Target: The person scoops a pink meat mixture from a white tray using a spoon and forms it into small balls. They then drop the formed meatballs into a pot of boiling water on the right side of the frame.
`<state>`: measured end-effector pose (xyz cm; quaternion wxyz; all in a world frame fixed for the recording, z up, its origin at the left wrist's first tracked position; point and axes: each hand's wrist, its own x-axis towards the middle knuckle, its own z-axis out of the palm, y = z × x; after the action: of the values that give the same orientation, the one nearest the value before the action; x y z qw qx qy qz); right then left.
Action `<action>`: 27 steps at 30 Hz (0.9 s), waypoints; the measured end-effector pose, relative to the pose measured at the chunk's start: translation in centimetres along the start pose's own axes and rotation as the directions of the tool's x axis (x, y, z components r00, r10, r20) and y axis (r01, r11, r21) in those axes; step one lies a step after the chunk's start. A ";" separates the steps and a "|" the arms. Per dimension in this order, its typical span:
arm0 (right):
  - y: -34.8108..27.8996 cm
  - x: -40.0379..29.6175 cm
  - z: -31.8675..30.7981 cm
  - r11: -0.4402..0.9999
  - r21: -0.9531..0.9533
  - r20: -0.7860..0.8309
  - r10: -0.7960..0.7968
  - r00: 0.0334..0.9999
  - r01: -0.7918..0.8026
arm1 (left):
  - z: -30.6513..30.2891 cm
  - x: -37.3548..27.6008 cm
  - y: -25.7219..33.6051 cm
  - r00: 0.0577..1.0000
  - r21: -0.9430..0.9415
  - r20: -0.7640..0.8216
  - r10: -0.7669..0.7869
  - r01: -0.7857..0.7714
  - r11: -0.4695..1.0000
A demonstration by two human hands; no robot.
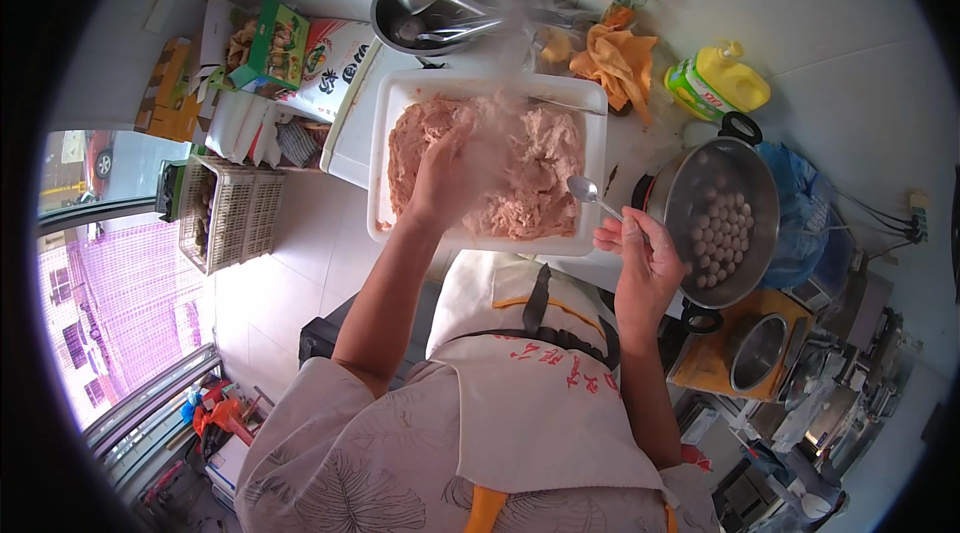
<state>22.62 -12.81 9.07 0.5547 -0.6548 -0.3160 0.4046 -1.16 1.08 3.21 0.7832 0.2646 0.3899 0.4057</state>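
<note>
A white plastic tub (pixel 376 158) of pink ground meat (pixel 544 150) stands before me. My left hand (pixel 450 176) reaches into the meat; a hazy smear over the picture blurs its fingers, so I cannot tell whether they grip any of it. In my right hand (pixel 651 251) is a metal spoon (pixel 583 188), its bowl at the tub's right rim. Right of that hand, a steel pot (pixel 679 191) with black handles contains many round meatballs (pixel 721 236) in liquid.
Behind the tub sits a dark basin (pixel 386 15) of ladles. An orange cloth (pixel 619 64), a yellow pump bottle (pixel 720 82) and a glass bottle (pixel 631 0) line the back right. A steel bowl (pixel 757 353) rests on a wooden board (pixel 701 364). At left stands a plastic crate (pixel 244 214).
</note>
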 end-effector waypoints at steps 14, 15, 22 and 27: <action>0.9 -0.5 -0.1 1.000 -0.003 0.021 0.009 1.000 -0.009 | -3.3 2.9 -0.4 0.990 -0.377 -0.141 -0.011 -0.043 0.925; 1.1 -0.5 -0.2 1.000 -0.007 0.013 0.009 1.000 -0.009 | -0.7 2.4 0.5 0.966 -0.349 -0.254 -0.046 -0.047 0.936; 1.2 -0.7 -0.1 1.000 -0.006 0.029 0.009 1.000 -0.009 | 1.6 0.9 0.4 0.951 -0.071 -0.307 0.023 -0.047 0.996; 1.2 -0.9 0.0 0.999 -0.032 0.043 0.005 0.999 -0.004 | 1.5 0.4 0.3 0.960 0.056 -0.278 0.043 -0.029 0.998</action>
<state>22.20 -13.79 8.06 0.5364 -0.6552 -0.3328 0.4150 0.10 1.44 4.16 0.7059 0.2318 0.5016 0.4431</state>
